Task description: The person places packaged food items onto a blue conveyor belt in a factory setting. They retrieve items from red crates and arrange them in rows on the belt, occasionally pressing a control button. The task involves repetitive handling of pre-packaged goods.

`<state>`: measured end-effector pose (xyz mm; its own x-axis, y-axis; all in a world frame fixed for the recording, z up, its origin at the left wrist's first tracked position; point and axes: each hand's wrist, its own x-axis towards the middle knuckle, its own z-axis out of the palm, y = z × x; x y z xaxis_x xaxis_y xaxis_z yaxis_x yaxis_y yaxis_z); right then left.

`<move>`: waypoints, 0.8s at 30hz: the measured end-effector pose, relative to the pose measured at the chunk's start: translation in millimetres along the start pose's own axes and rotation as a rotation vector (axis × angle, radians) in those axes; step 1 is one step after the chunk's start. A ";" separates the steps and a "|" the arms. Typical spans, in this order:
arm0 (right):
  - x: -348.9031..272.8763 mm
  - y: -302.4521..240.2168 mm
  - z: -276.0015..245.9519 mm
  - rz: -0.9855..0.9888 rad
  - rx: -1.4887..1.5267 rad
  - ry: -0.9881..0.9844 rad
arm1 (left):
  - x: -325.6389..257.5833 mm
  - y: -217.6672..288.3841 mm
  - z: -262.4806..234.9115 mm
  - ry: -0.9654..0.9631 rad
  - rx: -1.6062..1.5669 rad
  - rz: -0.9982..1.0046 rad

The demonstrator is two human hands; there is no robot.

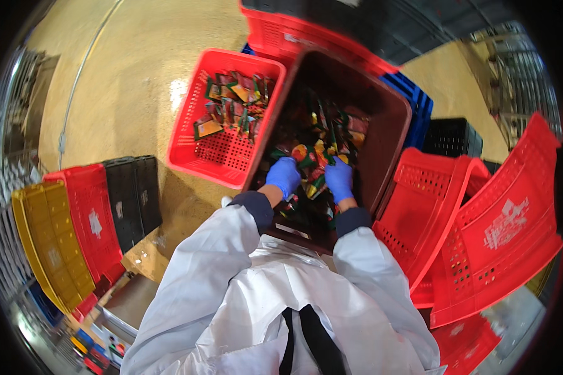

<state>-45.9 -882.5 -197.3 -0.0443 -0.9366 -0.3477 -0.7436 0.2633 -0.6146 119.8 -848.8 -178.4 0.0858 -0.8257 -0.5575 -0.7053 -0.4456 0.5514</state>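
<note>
Both my hands, in blue gloves, reach down into a deep maroon bin (388, 147) in front of me. Small flat foil packets (319, 122) in red, green and yellow lie loose inside it. My left hand (284, 177) is closed at the edge of a brightly coloured bunch of packets (311, 156). On the bunch's other side, my right hand (339, 179) has its fingers curled against the packets. The gloves partly hide the fingertips. Beside the bin on the left, a red perforated basket (187, 140) holds more such packets, mostly toward its far end.
Red perforated crates (425, 200) stand tilted at my right, near a black crate (453, 137). At left are stacked yellow (53, 240), red (91, 219) and black crates (131, 197). More red crates (275, 34) and blue ones (424, 112) sit behind the bin, above a tan floor (137, 94).
</note>
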 end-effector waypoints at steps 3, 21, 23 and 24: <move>-16.5 -47.2 -32.3 -0.226 0.023 -0.004 | -54.8 22.7 -50.6 -0.006 -0.304 0.041; -352.7 -351.1 56.8 -1.342 -0.174 -1.037 | -477.0 -144.7 -111.5 1.236 -0.651 -0.296; -425.1 -366.7 88.1 -1.603 -0.226 -1.106 | -541.8 -166.0 -95.1 1.369 -0.658 -0.415; -452.0 -365.9 109.5 -1.784 -0.167 -1.135 | -571.6 -174.6 -84.1 1.435 -0.640 -0.471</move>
<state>319.3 -530.1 107.2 0.8796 0.4380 0.1855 0.4427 -0.6112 -0.6561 253.1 -328.1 96.2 0.9973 -0.0469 0.0563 -0.0722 -0.4963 0.8652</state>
